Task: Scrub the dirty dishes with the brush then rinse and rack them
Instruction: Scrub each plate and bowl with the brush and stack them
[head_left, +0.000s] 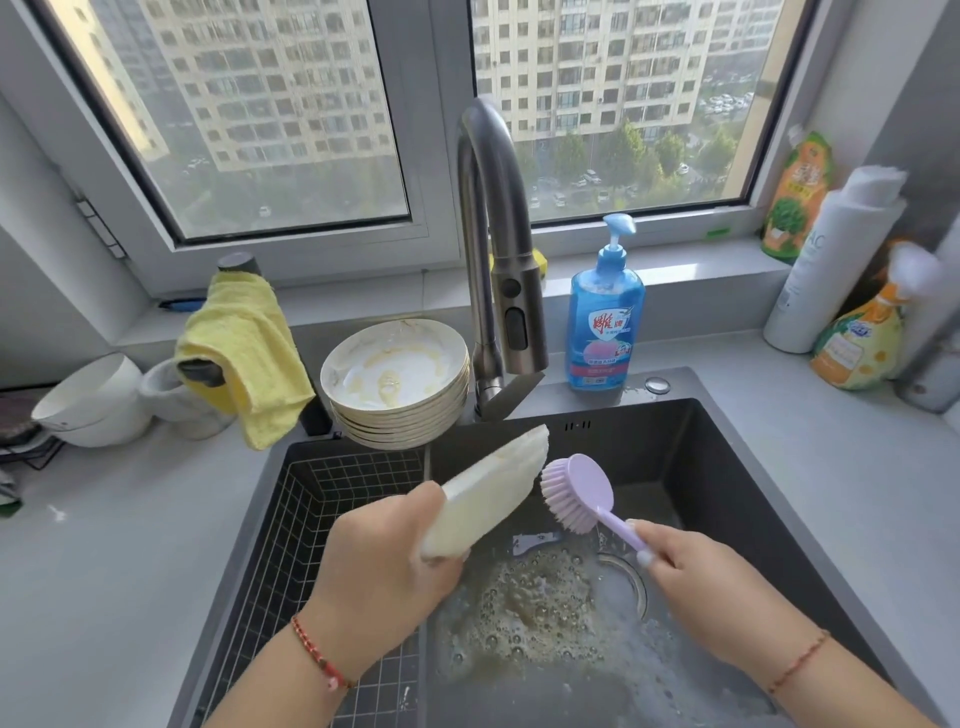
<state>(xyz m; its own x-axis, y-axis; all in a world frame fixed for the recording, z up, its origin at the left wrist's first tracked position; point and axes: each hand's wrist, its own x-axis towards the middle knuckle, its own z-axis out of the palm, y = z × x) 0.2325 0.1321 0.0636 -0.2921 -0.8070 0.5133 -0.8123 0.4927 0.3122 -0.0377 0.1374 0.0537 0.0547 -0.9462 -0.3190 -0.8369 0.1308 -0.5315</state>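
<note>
Head view: left hand (387, 564) clamped on rim of plate (491, 486), thumb over the near edge, plate tilted steeply above sink (753, 467). Right hand (711, 587) curled round handle of brush (576, 491), bristles just touching or about to touch the plate face; cannot tell which. Sudsy brown water pooled round drain (631, 571) below. Stack (400, 384) of dirty plates waiting on counter behind the sink, top one smeared. Faucet (493, 249) not running. Rack (332, 519) sits in left half of sink. Soap (605, 317) on the sill side. Judged: plate stiff, ceramic, fairly heavy for one hand, breakable against the hard basin; wet and soapy, so likely slick. Best held at the rim with thumb on top and fingers spread beneath. Brush light, rigid, low risk.
</note>
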